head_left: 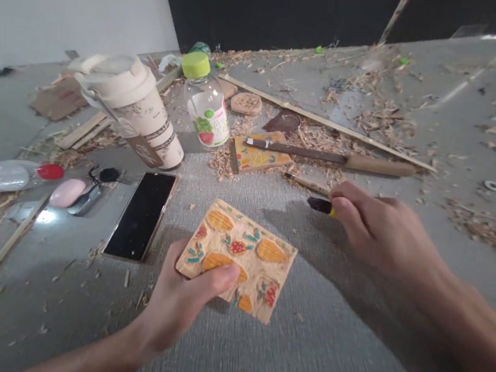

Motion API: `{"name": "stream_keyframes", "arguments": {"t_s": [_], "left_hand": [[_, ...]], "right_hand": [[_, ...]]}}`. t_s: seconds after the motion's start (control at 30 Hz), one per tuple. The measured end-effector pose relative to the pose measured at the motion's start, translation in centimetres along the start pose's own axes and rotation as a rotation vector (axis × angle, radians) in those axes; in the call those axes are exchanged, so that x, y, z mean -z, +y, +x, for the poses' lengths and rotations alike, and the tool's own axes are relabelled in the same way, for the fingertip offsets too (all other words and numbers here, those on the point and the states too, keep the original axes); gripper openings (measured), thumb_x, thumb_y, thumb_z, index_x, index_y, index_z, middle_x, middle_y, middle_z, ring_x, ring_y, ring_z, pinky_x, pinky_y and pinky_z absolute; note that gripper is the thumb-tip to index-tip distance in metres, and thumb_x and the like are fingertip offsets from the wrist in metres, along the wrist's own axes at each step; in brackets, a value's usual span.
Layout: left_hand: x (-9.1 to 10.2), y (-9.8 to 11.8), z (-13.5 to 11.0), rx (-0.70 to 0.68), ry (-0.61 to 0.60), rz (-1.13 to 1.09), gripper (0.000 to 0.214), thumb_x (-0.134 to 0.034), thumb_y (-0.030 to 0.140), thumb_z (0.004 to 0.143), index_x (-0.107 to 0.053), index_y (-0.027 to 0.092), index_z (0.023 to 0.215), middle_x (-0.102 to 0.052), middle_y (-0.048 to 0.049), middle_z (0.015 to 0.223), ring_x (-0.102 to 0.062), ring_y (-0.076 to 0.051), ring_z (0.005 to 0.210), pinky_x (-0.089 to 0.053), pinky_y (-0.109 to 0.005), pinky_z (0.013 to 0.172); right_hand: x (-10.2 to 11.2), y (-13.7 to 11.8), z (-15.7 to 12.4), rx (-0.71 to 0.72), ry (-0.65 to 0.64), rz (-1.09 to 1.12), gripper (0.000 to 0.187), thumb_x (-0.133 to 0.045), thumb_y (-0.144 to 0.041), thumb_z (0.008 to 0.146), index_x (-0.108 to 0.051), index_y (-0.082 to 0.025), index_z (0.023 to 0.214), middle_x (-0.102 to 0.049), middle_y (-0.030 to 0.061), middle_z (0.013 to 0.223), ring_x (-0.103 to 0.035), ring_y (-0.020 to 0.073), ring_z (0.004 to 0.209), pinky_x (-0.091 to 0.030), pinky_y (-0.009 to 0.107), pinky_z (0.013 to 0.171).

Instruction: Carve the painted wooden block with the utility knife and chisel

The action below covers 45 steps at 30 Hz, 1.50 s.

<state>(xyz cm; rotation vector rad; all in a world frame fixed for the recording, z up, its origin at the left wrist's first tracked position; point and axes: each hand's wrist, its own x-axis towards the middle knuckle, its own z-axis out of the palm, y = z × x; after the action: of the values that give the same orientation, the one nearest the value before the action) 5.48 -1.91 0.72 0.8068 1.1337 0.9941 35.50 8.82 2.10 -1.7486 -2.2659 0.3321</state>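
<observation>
My left hand (184,298) is closed on a carved wooden block (262,275), the thumb lying across its face. The block's raised shapes are painted orange and red with blue-green leaves. To the right, my right hand (372,229) grips a slim tool (319,205) with a black end and a bit of yellow; the rest of it is hidden in the fingers. Just behind that hand lies a thin wooden-handled tool (311,185). Farther back, a long file (300,151) with a wooden handle rests partly on a second painted wooden piece (259,159).
Left of the block lie a phone (139,216), a pink rounded object (68,193) and a red-capped bottle (7,175). A tall lidded cup (146,121) and a green-capped bottle (206,108) stand behind. Wood shavings (379,121) and a long strip (332,121) lie across the back.
</observation>
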Motion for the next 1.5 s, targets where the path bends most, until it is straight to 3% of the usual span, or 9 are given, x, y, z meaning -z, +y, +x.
{"name": "stream_keyframes", "arguments": {"t_s": [0.23, 0.43, 0.57, 0.67, 0.87, 1.1, 1.4, 1.5], "left_hand": [[-0.4, 0.4, 0.1, 0.011, 0.021, -0.055, 0.021, -0.081, 0.038, 0.092, -0.088, 0.020, 0.101, -0.084, -0.0084, 0.100, -0.076, -0.024, 0.094, -0.064, -0.032, 0.083], [-1.1, 1.0, 0.1, 0.000, 0.017, -0.097, 0.018, -0.079, 0.034, 0.092, -0.089, 0.022, 0.103, -0.085, -0.0083, 0.104, -0.080, -0.027, 0.100, -0.065, -0.038, 0.092], [-1.1, 1.0, 0.1, 0.014, -0.003, -0.144, 0.021, -0.080, 0.033, 0.091, -0.088, 0.024, 0.109, -0.085, -0.0086, 0.106, -0.081, -0.030, 0.102, -0.066, -0.042, 0.096], [-1.2, 1.0, 0.1, 0.023, -0.004, -0.171, 0.022, -0.081, 0.030, 0.090, -0.088, 0.024, 0.110, -0.085, -0.0088, 0.107, -0.081, -0.031, 0.106, -0.066, -0.043, 0.097], [-1.3, 1.1, 0.2, 0.028, -0.003, -0.195, 0.016, -0.080, 0.027, 0.090, -0.087, 0.025, 0.104, -0.085, -0.0076, 0.110, -0.080, -0.030, 0.113, -0.065, -0.042, 0.101], [-1.3, 1.1, 0.2, 0.040, 0.051, -0.129, 0.023, -0.080, 0.031, 0.087, -0.087, 0.020, 0.106, -0.085, -0.0104, 0.104, -0.082, -0.032, 0.102, -0.067, -0.043, 0.094], [-1.3, 1.0, 0.1, 0.040, 0.062, -0.123, 0.025, -0.081, 0.032, 0.086, -0.087, 0.024, 0.109, -0.085, -0.0087, 0.106, -0.082, -0.032, 0.102, -0.067, -0.044, 0.093], [-1.1, 1.0, 0.3, 0.062, 0.126, -0.102, 0.023, -0.086, 0.033, 0.081, -0.087, 0.023, 0.101, -0.085, -0.0085, 0.100, -0.082, -0.029, 0.094, -0.068, -0.040, 0.086]], "right_hand": [[-1.2, 0.2, -0.3, 0.133, -0.029, 0.030, 0.033, -0.045, -0.053, 0.107, -0.064, -0.027, 0.109, -0.072, 0.0064, 0.084, -0.058, 0.0208, 0.063, -0.035, 0.034, 0.058], [-0.8, -0.3, -0.2, 0.316, 0.096, 0.107, 0.024, -0.050, -0.038, 0.110, -0.069, -0.024, 0.107, -0.074, 0.0092, 0.106, -0.068, 0.0215, 0.083, -0.048, 0.036, 0.071], [-0.8, 0.1, 0.1, 0.316, 0.185, 0.109, 0.020, -0.053, -0.029, 0.109, -0.070, -0.025, 0.099, -0.076, 0.0063, 0.096, -0.068, 0.0209, 0.079, -0.049, 0.036, 0.071], [-0.9, 0.4, 0.2, 0.298, 0.184, 0.107, 0.020, -0.055, -0.029, 0.108, -0.070, -0.025, 0.096, -0.075, 0.0046, 0.090, -0.066, 0.0198, 0.074, -0.047, 0.036, 0.070], [-0.8, 0.4, 0.1, 0.275, 0.144, 0.095, 0.020, -0.057, -0.034, 0.107, -0.071, -0.025, 0.096, -0.075, 0.0058, 0.094, -0.067, 0.0201, 0.076, -0.047, 0.036, 0.069], [-0.8, 0.6, 0.0, 0.301, 0.062, 0.075, 0.026, -0.069, -0.047, 0.101, -0.071, -0.023, 0.110, -0.075, 0.0096, 0.110, -0.070, 0.0242, 0.089, -0.052, 0.039, 0.076], [-1.4, 0.7, 0.0, 0.314, 0.092, 0.025, 0.020, -0.064, -0.040, 0.101, -0.073, -0.024, 0.108, -0.077, 0.0101, 0.110, -0.072, 0.0276, 0.094, -0.055, 0.044, 0.081], [-1.3, 0.6, 0.0, 0.318, 0.097, 0.020, 0.018, -0.062, -0.038, 0.101, -0.072, -0.024, 0.106, -0.077, 0.0102, 0.108, -0.072, 0.0288, 0.094, -0.055, 0.046, 0.082]]}}
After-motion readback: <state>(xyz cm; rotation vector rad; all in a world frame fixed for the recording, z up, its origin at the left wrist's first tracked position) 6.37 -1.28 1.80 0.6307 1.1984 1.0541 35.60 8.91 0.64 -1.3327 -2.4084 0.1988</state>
